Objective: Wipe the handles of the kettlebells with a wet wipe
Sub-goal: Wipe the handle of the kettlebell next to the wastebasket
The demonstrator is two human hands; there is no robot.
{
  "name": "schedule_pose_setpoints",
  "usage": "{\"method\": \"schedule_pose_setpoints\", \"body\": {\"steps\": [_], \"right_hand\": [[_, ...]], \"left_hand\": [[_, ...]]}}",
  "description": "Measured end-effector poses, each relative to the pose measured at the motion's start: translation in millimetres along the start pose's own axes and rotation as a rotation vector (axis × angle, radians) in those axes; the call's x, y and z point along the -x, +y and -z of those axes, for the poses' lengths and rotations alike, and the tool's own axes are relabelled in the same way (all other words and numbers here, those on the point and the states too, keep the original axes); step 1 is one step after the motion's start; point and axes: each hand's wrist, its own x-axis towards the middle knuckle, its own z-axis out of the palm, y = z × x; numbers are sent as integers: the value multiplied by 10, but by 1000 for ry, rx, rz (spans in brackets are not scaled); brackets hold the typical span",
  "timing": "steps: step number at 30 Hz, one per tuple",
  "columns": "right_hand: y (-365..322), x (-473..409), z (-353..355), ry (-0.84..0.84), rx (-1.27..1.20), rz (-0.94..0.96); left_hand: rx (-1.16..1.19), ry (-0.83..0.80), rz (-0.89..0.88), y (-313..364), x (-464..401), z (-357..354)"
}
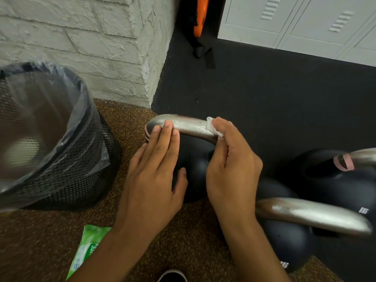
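Kettlebell handle mid-wipe, two more waiting

Kettlebell number one, a black round bell with a brushed silver steel handle [187, 125], stands on the floor between our hands, at the seam where the brown speckled rubber floor [50, 231] meets the black mat. Our right hand [230, 159] pinches a small white wet wipe [213, 129] against the handle's right bend, while our left hand [156, 159] lies with fingers straight and flat on the left bend, steadying the bell. We judge this as the wiping step on the first handle; next we should draw the wipe leftward along the bar, shifting the left hand off as it comes.

Two more black kettlebells [305, 216] sit close on the right, handles apparently unwiped. A lined black mesh bin [67, 151] stands close on the left, and a green pack of wipes [87, 249] lies near our left forearm. Open room is ahead on the mat.
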Motion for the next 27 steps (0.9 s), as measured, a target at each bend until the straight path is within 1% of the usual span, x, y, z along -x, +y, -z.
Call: {"method": "schedule_pose_setpoints", "body": {"steps": [4,6,11,15,21,24,27], "right_hand": [[83,213,-89,102,38,26],[127,255,-105,124,32,24],[123,121,-87,104,-11,-46],[81,85,-102,56,34,22],[218,295,-151,62,117,166],[283,372,-178,90,91,161],[289,382,-197,137,46,111]], "left_hand": [[3,2,1,-10,0,-2],[-1,-8,0,-21,3,0],[-3,-20,-6,-33,4,12],[13,-5,-8,-22,0,-3],[22,0,0,-12,5,-17],[11,-5,4,-14,1,-13],[8,-2,-3,-24,-1,-11]]}}
